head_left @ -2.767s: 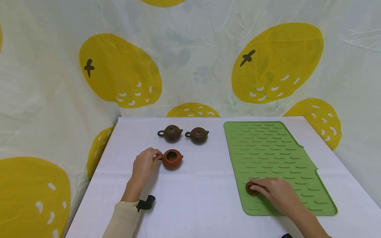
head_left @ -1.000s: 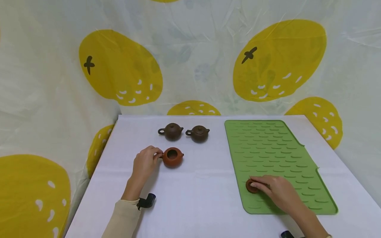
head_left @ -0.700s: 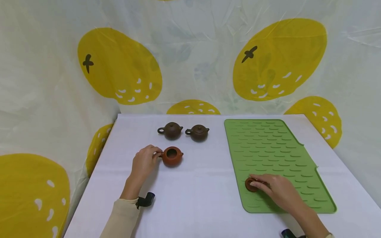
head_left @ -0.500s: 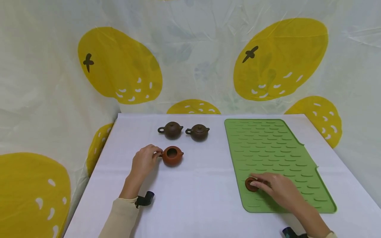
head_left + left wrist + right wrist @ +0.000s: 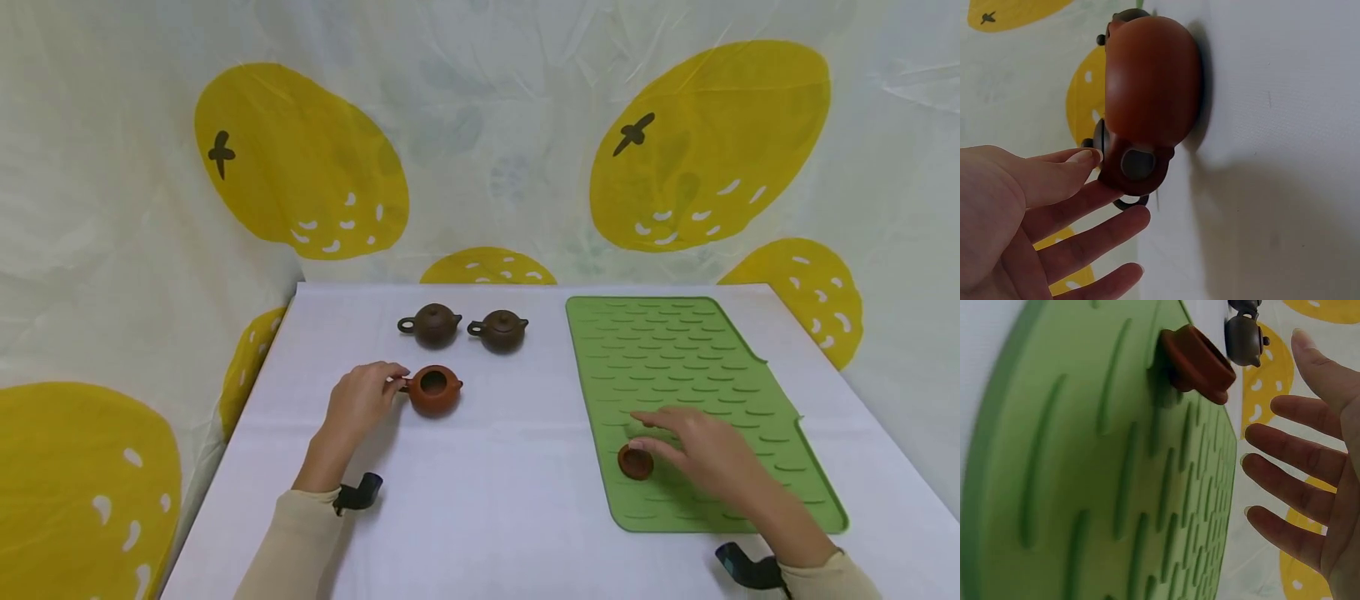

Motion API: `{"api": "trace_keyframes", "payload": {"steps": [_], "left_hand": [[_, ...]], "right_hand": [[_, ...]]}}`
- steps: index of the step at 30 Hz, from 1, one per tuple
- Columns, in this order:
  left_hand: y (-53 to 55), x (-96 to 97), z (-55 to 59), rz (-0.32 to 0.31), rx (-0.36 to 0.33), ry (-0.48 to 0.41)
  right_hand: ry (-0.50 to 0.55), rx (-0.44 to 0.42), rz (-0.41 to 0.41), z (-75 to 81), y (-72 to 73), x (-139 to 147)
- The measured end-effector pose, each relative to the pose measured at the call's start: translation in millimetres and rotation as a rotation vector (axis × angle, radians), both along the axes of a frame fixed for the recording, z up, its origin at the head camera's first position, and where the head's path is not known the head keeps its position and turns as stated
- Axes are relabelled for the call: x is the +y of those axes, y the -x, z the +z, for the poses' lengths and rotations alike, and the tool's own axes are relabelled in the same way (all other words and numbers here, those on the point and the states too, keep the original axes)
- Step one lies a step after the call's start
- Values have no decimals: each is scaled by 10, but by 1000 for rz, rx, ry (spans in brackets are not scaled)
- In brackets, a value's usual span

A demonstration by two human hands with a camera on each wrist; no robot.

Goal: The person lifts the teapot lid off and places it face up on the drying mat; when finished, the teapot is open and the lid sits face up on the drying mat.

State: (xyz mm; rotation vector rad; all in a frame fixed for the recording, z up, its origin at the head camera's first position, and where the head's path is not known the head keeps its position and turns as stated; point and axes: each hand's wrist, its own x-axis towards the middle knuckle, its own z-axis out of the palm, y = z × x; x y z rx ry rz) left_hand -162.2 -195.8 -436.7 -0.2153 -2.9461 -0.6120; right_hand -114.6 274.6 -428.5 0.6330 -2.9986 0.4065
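A reddish-brown clay teapot (image 5: 435,392) stands lidless on the white cloth, its round mouth facing up. My left hand (image 5: 360,404) is at its handle, fingers nearly straight and loosened, thumb and index tips right beside the handle loop (image 5: 1138,172) in the left wrist view. On the green mat (image 5: 675,358), near its left front corner, lies the matching teapot lid (image 5: 636,462), knob downward and tilted in the right wrist view. My right hand (image 5: 708,454) hovers by the lid with thumb and fingers spread, holding nothing.
Two dark brown lidded teapots, one on the left (image 5: 434,325) and one on the right (image 5: 503,332), stand behind the red one, spouts pointing right. A curtain (image 5: 495,150) printed with yellow fruit hangs behind the table.
My right hand has let go of the lid, its fingers spreading and lifting slightly away. My left fingers have loosened at the teapot handle, and that hand has drawn slightly left.
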Motion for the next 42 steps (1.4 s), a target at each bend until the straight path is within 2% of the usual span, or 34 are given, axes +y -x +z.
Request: {"api": "trace_keyframes", "payload": {"steps": [6, 15, 23, 27, 34, 42], "left_hand": [[51, -1, 115, -5, -10, 20], [195, 95, 355, -14, 4, 13], [354, 295, 514, -73, 51, -32], [449, 415, 547, -84, 41, -50], [602, 601, 569, -123, 40, -88], [794, 787, 512, -122, 6, -89]], "right_hand": [[-36, 45, 71, 105, 152, -122], [-98, 88, 193, 261, 481, -426], [-80, 81, 234, 363, 757, -743], [-72, 85, 251, 361, 899, -865], [-35, 143, 295, 331, 1142, -1062], [-53, 176, 331, 230, 1376, -1320]]}}
